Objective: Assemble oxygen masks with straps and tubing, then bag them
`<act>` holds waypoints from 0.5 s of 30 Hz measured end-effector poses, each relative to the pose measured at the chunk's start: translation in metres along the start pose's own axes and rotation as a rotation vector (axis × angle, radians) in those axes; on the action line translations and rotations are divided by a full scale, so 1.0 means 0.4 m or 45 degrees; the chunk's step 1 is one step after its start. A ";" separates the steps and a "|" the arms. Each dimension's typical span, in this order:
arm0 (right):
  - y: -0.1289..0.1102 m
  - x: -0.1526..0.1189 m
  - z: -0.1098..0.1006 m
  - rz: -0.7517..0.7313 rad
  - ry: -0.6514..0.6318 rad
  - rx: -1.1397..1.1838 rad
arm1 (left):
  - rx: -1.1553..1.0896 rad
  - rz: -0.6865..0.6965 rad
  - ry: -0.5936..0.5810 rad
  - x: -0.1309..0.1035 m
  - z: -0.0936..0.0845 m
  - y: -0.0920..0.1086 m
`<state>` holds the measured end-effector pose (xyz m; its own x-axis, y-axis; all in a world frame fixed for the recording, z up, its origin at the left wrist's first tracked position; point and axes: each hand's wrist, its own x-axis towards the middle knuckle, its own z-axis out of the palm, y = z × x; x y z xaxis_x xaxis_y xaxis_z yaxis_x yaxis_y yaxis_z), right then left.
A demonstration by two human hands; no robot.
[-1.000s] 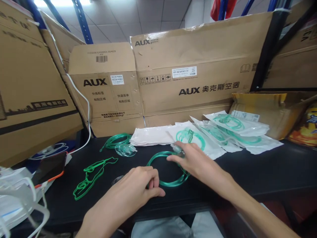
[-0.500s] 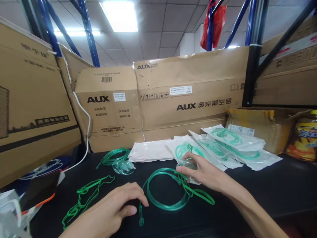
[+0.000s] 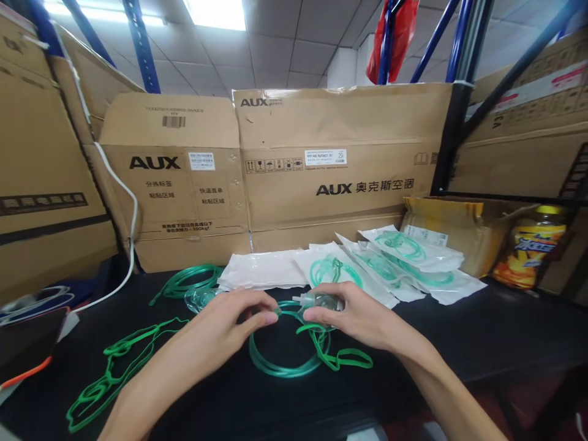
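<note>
My right hand is closed around a clear oxygen mask, whose connector points left toward my other hand. From the mask hangs a green elastic strap, partly lying on the table. My left hand pinches the green oxygen tubing between thumb and fingers; the held part is mostly hidden. Below both hands the rest of the tubing lies in a loop. Behind my left hand, partly covered, is a second clear mask. A gap separates the fingertips of my two hands.
On the black table lie a second tubing coil, loose green straps, a white packet and several packaged mask sets. Cardboard boxes stand behind. A drink bottle is at right, a phone at left.
My left hand has moved up and toward the right hand, and its fingers have closed on the tubing. The mask in my right hand has turned, its connector now facing left. The view has shifted slightly.
</note>
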<state>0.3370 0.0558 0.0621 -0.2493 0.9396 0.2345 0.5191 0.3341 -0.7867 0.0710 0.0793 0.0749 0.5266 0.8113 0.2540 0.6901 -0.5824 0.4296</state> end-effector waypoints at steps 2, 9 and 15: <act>-0.008 -0.003 0.000 -0.073 -0.085 0.044 | -0.028 0.037 0.078 0.009 0.010 -0.004; -0.025 -0.010 -0.001 -0.009 -0.097 0.042 | -0.070 0.122 0.144 0.012 0.045 -0.029; -0.014 0.006 0.012 -0.014 -0.184 0.012 | -0.081 0.211 0.134 0.022 0.041 -0.037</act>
<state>0.3294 0.0559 0.0644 -0.3706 0.9151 0.1586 0.5082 0.3427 -0.7901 0.0736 0.0943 0.0568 0.5731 0.7076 0.4133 0.5642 -0.7065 0.4273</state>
